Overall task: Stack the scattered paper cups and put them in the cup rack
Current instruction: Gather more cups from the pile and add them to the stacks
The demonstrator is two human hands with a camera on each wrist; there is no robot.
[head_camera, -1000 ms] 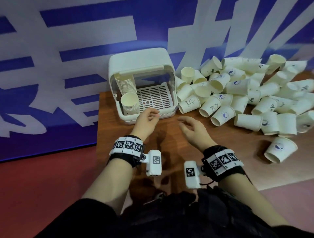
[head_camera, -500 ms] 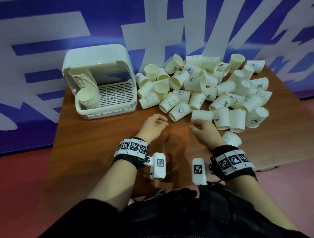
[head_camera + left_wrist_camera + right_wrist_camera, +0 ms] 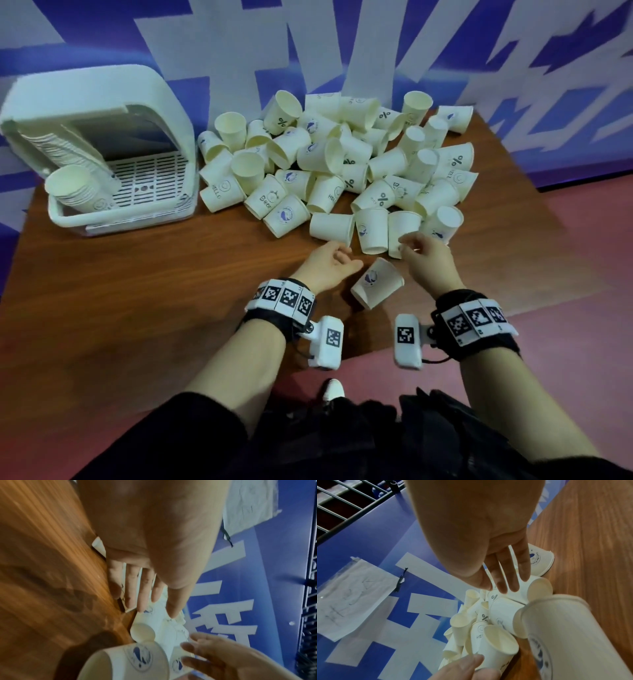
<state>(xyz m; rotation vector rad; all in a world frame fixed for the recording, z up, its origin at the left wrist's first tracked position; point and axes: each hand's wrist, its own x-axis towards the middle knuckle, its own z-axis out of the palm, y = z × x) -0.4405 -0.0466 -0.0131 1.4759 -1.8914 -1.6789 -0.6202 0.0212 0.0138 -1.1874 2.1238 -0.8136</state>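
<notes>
— So, what are the hands doing now?

— Both are reaching, and neither holds anything yet. The right hand (image 3: 423, 255) has its fingers (image 3: 513, 574) stretched out and loose over the near edge of the pile of cups (image 3: 342, 164); from the head view it seems to touch the cup standing mouth-down (image 3: 402, 228) in the front row, but I cannot tell if it really pinches it. The left hand (image 3: 329, 262) is also released, fingers (image 3: 135, 588) straight, just beside a cup lying on its side (image 3: 330, 226).

— And the single cup close to the person?

— It lies on its side between the two wrists, the lone cup (image 3: 376, 286), apart from the pile, mouth toward the person.

— Where is the rack?

— The cup rack (image 3: 113, 164) stands at the far left of the table (image 3: 137, 308), well apart from the hands. One stack (image 3: 77, 186) leans inside it already.

— So which step is this?

— I think the beginning of a new stack. The next move needs each hand to close on one cup, turn them the same way, and push one inside the other.
</notes>
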